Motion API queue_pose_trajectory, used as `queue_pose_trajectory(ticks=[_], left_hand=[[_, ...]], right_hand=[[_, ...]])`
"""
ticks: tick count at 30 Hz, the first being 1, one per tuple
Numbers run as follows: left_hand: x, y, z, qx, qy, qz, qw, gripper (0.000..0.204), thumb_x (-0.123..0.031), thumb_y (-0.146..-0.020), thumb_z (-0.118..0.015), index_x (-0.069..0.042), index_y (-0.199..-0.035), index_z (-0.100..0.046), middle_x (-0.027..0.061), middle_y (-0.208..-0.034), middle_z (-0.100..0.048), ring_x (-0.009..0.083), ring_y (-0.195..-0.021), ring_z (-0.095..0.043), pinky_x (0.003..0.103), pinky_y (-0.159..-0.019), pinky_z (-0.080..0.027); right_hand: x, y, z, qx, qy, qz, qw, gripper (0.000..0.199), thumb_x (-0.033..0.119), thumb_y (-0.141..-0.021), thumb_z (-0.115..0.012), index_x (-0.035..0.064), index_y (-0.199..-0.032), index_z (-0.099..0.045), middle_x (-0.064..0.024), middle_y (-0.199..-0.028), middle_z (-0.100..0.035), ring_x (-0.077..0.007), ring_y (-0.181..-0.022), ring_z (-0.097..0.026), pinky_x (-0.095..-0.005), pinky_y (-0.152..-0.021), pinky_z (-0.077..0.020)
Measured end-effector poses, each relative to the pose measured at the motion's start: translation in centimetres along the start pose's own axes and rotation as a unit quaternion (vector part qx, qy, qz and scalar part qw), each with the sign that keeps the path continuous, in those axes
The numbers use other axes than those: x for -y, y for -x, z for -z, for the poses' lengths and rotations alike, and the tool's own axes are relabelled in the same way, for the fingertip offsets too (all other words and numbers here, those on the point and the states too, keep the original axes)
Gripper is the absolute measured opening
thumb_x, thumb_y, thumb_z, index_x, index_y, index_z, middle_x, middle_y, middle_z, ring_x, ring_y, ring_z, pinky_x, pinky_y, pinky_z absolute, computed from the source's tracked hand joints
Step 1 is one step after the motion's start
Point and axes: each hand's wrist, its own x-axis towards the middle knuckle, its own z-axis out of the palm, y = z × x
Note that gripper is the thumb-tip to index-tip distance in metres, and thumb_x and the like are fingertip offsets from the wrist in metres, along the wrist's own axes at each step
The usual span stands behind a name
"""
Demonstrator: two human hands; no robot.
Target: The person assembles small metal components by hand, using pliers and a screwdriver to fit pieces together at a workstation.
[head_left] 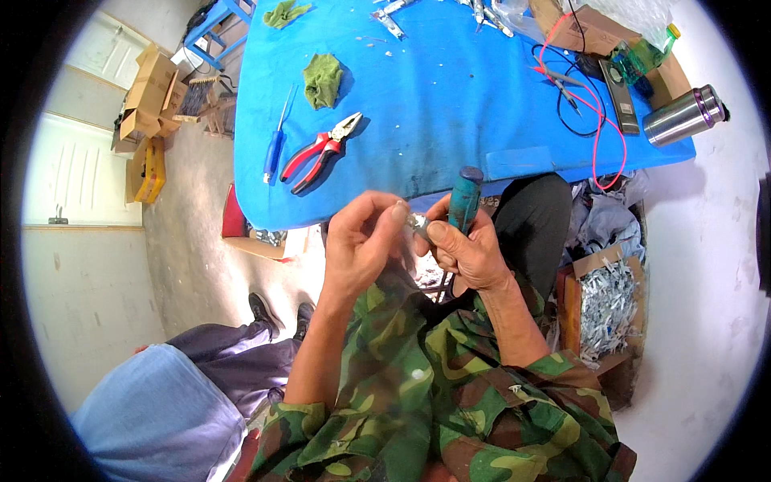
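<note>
My right hand (472, 249) is wrapped round the teal handle (464, 201) of a tool with a dark blue end cap, probably a screwdriver; its blade is hidden. My left hand (365, 241) is closed in a pinch beside it. A small greyish piece (418, 223) shows between the fingertips of both hands, too small to name. Both hands are held over my lap, just in front of the table's near edge. On the blue cloth ahead of my left hand lie red-and-black combination pliers (323, 153), jaws pointing away, and a blue-handled screwdriver (278, 140).
A green rag (323, 80) lies on the blue-covered table (426, 104). Red and black test leads (598, 120), a steel flask (685, 116) and a green bottle (654, 52) are at the right. Below stands a box of metallic scraps (606, 309). Another person (173, 402) sits at my left.
</note>
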Motion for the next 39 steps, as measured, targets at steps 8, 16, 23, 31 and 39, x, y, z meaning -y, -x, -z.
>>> queue_pose_trajectory(ticks=[8,16,23,31,39], left_hand=[[0.7,0.8,0.6,-0.039,-0.053,-0.048,0.997,0.02,-0.018,-0.103,-0.066,0.001,-0.102,-0.066,0.0002,-0.071,-0.06,0.0062,-0.056,-0.054,0.022,-0.051,-0.042],[-0.9,1.8,0.9,-0.027,0.024,0.0,0.999,0.017,-0.016,-0.103,-0.064,0.001,-0.101,-0.065,0.0001,-0.069,-0.06,0.007,-0.054,-0.054,0.021,-0.049,-0.042],[0.4,1.8,0.6,-0.08,-0.081,-0.101,0.988,0.016,-0.015,-0.104,-0.063,0.0,-0.102,-0.063,0.0,-0.069,-0.059,0.0062,-0.054,-0.053,0.022,-0.049,-0.042],[1.1,2.1,0.9,-0.103,-0.082,-0.077,0.988,0.014,-0.013,-0.104,-0.062,0.0,-0.1,-0.063,-0.0006,-0.07,-0.058,0.0055,-0.055,-0.053,0.021,-0.049,-0.042],[-0.9,3.0,0.3,-0.119,-0.182,-0.154,0.964,0.009,-0.007,-0.101,-0.062,0.0,-0.096,-0.063,0.0041,-0.078,-0.062,0.0099,-0.061,-0.056,0.025,-0.054,-0.043]], right_hand=[[0.4,-0.1,-1.2,0.008,0.224,0.088,0.97,0.01,0.009,-0.096,-0.07,0.0031,-0.102,-0.065,-0.0058,-0.078,-0.069,-0.0102,-0.062,-0.061,-0.0268,-0.055,-0.0487],[1.5,-0.7,-1.5,0.068,0.05,-0.006,0.996,0.011,0.012,-0.099,-0.067,0.0019,-0.1,-0.065,-0.0083,-0.078,-0.07,-0.0094,-0.062,-0.059,-0.0258,-0.056,-0.0473],[-0.4,-0.5,-1.6,0.025,-0.009,-0.021,0.999,0.013,0.015,-0.1,-0.065,0.0028,-0.104,-0.066,-0.0076,-0.077,-0.07,-0.0063,-0.055,-0.054,-0.0224,-0.052,-0.0431],[-0.2,-1.5,-0.7,0.074,0.43,0.296,0.85,0.021,0.001,-0.088,-0.073,0.0037,-0.107,-0.066,-0.0048,-0.092,-0.072,-0.0101,-0.072,-0.065,-0.0268,-0.063,-0.0505],[0.1,-0.3,-2.3,-0.009,0.244,0.059,0.968,0.021,0.002,-0.086,-0.076,0.0009,-0.106,-0.069,-0.0036,-0.094,-0.07,-0.0108,-0.086,-0.065,-0.0286,-0.075,-0.053]])
